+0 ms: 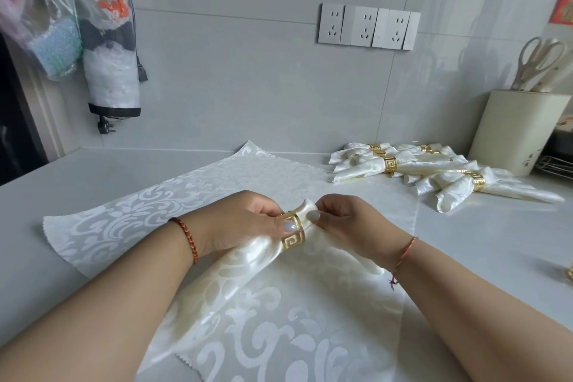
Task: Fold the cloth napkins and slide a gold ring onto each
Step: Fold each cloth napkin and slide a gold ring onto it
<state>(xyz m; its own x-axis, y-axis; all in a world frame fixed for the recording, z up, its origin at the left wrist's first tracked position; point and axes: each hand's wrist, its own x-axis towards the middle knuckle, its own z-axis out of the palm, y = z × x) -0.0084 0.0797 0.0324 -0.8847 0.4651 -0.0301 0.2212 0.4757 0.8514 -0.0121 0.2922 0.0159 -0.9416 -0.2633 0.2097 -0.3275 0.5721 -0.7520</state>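
While the left hand [248, 220] pinches the gold ring [293, 231], the right hand [344, 223] grips the folded napkin [248, 270] threaded through it.

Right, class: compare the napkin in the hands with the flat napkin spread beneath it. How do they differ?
The held napkin is gathered into a narrow bundle; the flat napkin lies spread open on the counter. The held one passes through a gold ring; the flat one has none. The left hand grips the ring and the right hand pinches the held napkin; neither grips the flat one. Both are cream damask.
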